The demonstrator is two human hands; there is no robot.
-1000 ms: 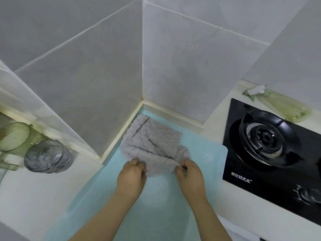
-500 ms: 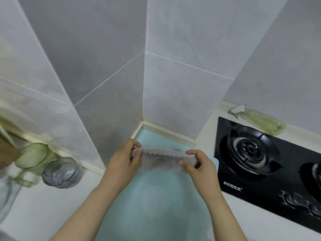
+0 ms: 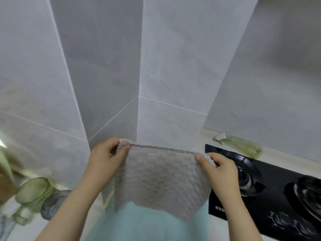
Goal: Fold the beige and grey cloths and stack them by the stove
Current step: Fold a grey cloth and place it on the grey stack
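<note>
Grey tiled walls (image 3: 104, 66) meeting in a corner before us, pale table (image 3: 281, 158) carrying a teal mat (image 3: 142, 223) and a black stove (image 3: 278, 197) at our right, cloth (image 3: 161, 181) hanging above the mat, our left hand (image 3: 106, 159) and right hand (image 3: 220, 171) each pinching a top corner

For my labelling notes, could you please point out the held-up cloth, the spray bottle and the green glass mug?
held-up cloth (image 3: 161, 181): head view, middle of its textured face.
spray bottle (image 3: 245, 147): head view, middle of its yellowish body.
green glass mug (image 3: 37, 197): head view, on its glass bowl.
</note>
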